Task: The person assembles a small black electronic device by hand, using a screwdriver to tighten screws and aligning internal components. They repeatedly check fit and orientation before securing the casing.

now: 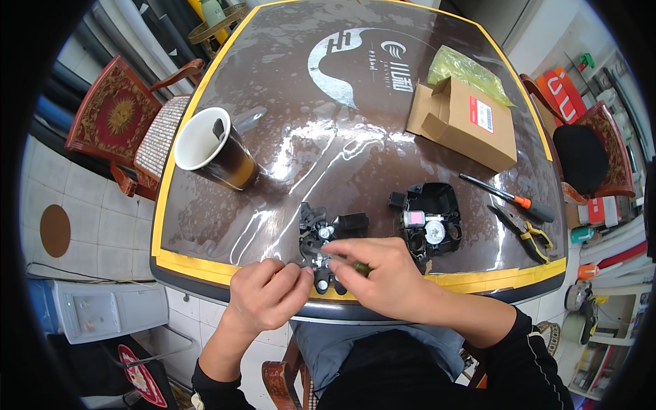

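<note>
A black plastic mechanism [314,222] with metal parts lies at the table's near edge, between my hands. My left hand [268,295] is closed at its left side, fingers curled and thumb pressed against it. From the right, my right hand [386,277] reaches over the mechanism, its fingers pinched around a small tool with a greenish handle [361,268]. The tool's working end is hidden by my fingers and the mechanism. To the right of the mechanism rests an open black housing [447,201], with a small motor and a white gear [434,232] inside it.
A screwdriver [536,208] and yellow-handled pliers [529,242] lie at the right. Behind them sit a cardboard box [465,126] and yellowish bubble wrap [471,68]. A tall paper cup [229,160] stands at the left. Yellow tape [471,281] lines the table's edge.
</note>
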Demonstrator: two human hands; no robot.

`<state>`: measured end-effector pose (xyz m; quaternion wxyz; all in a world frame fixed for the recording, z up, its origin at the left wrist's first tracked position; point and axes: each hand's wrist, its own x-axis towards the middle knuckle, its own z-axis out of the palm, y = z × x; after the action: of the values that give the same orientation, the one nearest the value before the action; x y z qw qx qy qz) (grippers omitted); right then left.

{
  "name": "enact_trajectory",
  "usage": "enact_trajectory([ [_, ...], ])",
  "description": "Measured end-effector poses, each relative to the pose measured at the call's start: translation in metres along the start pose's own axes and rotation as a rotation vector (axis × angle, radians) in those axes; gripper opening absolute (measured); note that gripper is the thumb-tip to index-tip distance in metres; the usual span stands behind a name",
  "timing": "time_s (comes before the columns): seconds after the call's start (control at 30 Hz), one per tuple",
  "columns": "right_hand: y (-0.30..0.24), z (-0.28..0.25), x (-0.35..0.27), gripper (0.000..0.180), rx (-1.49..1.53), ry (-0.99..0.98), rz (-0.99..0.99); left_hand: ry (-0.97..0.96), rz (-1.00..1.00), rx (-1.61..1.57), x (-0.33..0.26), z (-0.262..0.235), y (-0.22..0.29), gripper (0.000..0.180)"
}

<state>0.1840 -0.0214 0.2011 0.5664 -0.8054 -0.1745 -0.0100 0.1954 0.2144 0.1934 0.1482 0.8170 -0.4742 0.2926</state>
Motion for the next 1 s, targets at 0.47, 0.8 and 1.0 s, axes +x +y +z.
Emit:
enact_trajectory([
  [0.47,-0.005,-0.002,-0.001,0.021,0.18,0.055,0.261,-0.046,0.064,0.026,0.008,0.001,-0.006,0.021],
  [0.8,-0.004,-0.001,0.0,0.02,0.159,0.066,0.219,-0.064,0.093,0.047,0.011,0.001,-0.009,0.021],
  [1.0,-0.005,-0.002,0.0,0.021,0.15,0.049,0.22,-0.083,0.104,0.039,0.012,0.001,-0.01,0.021],
])
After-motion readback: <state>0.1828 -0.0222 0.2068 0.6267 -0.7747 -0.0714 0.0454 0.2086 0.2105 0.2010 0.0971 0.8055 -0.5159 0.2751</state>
